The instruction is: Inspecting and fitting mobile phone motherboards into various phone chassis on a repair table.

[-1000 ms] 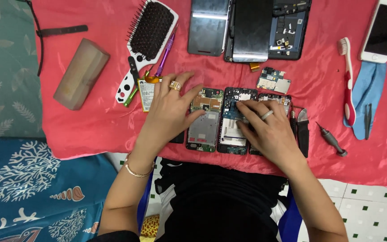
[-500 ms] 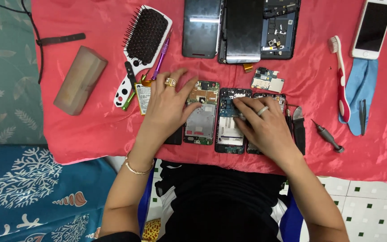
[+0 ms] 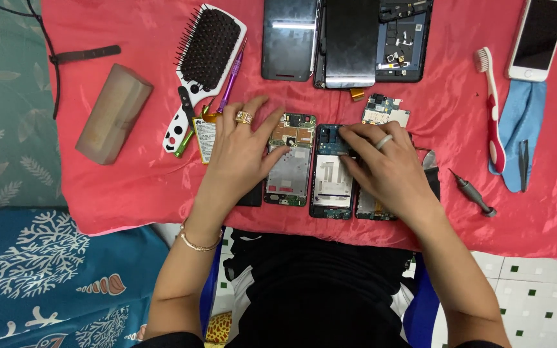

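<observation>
Your left hand (image 3: pixel 240 151) lies flat, fingers spread, steadying the left opened phone (image 3: pixel 289 161); at its 3 o'clock your right hand (image 3: pixel 385 167) has curled fingers on the middle opened phone (image 3: pixel 333 174). Both are light, rigid and fragile: take them by the frame edges. Since earlier, your hands have hardly moved.

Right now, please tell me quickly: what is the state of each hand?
Left hand: open, fingers spread, resting on the left opened phone.
Right hand: open, fingertips pressing the top of the middle opened phone; holds nothing.
</observation>
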